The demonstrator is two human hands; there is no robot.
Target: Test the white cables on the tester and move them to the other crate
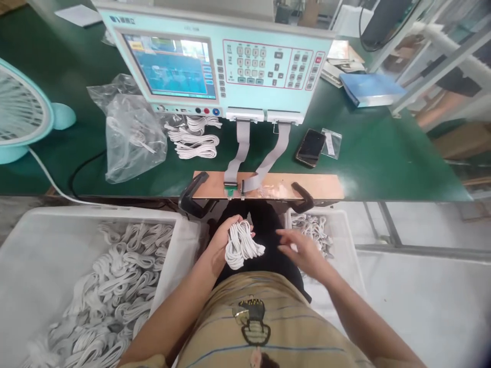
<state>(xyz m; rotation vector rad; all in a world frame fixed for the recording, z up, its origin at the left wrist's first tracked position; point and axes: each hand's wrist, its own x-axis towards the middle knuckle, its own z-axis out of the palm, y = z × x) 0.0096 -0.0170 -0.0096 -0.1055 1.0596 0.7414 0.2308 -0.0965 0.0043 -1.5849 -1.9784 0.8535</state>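
1. Your left hand (225, 236) has its fingers curled around a coiled bundle of white cable (243, 246), held over your lap, just below the edge of the counter (406, 148).
2. Your right hand (303, 250) looks to have nothing in it; its fingers are loosely parted, apart from the bundle and near the right-hand bin (351, 250).
3. Loops hang out of your left grip, so a loose hold could let the coil slip or tangle.
4. If you lift it carelessly, a loop might snag on the left clamp (192, 194) or the right clamp (303, 197), both jutting out at the edge.
5. A tug on the grey ribbon cables (282, 145) could strain their plugs at the wooden board (322, 185) or the instrument (264, 97).
6. Farther back, other white coils (197, 145) lie beside a clear plastic bag (134, 140), and a phone (310, 147) lies right of the ribbons.
7. A large tub (177, 245) of cable coils crowds your left arm.
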